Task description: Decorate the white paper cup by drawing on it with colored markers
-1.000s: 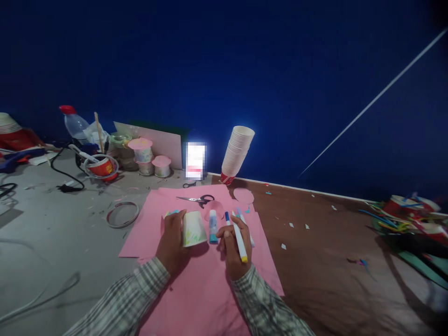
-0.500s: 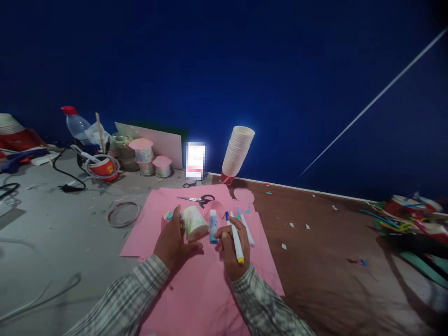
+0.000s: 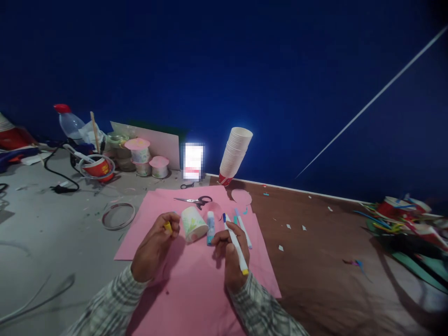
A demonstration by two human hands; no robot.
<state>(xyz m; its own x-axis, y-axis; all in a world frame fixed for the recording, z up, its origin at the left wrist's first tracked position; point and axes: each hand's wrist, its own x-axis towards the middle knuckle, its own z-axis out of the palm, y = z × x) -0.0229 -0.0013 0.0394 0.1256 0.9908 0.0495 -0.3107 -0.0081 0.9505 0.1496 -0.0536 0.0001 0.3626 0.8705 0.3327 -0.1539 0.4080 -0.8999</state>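
My left hand [image 3: 156, 242] is closed around a small yellow marker cap [image 3: 168, 227], just left of the paper cup. That white cup [image 3: 193, 225], with green and pink marks, lies tipped on the pink paper [image 3: 189, 298]. My right hand [image 3: 233, 249] holds a white marker [image 3: 236, 245] with a blue far end and a yellow near end. A glue stick [image 3: 210, 227] lies between the cup and my right hand. Beyond my right fingers rests another white marker [image 3: 244, 228]. Black-handled scissors [image 3: 199, 202] lie behind the cup.
A tall stack of paper cups [image 3: 235, 154] leans near the wall. Pink-topped cups [image 3: 159, 167], a red cup [image 3: 101, 170] with tools and a plastic bottle [image 3: 70, 122] stand at back left. A tape ring [image 3: 118, 216] lies left. Craft scraps [image 3: 388, 219] are piled at right.
My left hand has drawn back leftward from beside the cup, and its fingers have closed on the yellow cap. My right hand keeps the marker in nearly the same place.
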